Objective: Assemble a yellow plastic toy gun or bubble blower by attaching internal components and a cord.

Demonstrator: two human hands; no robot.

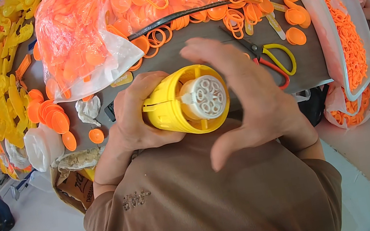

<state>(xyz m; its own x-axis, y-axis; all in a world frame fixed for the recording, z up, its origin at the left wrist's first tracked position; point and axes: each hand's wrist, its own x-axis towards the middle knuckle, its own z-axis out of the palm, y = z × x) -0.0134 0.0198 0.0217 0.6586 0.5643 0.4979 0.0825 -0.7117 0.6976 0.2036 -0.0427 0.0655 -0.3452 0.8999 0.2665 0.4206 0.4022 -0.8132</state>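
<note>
My left hand (138, 116) is wrapped round a yellow plastic cylinder (161, 105), held above the table's near edge with its mouth tilted toward me. Inside it sits a white round insert (211, 96) with several ring-shaped holes in its face. Just right of the cylinder's mouth, my right hand (255, 93) has its fingers and thumb spread, with nothing in the grasp. Behind that hand lie scissors (286, 58) with one red and one yellow handle.
A clear bag of orange parts (78, 45) lies on the grey table (170, 58), near loose orange discs (54, 116) and rings (158, 36). Yellow parts (8, 107) heap at the left. A white bin of small orange pieces (348, 47) stands right. Below left is a cardboard box (74, 187).
</note>
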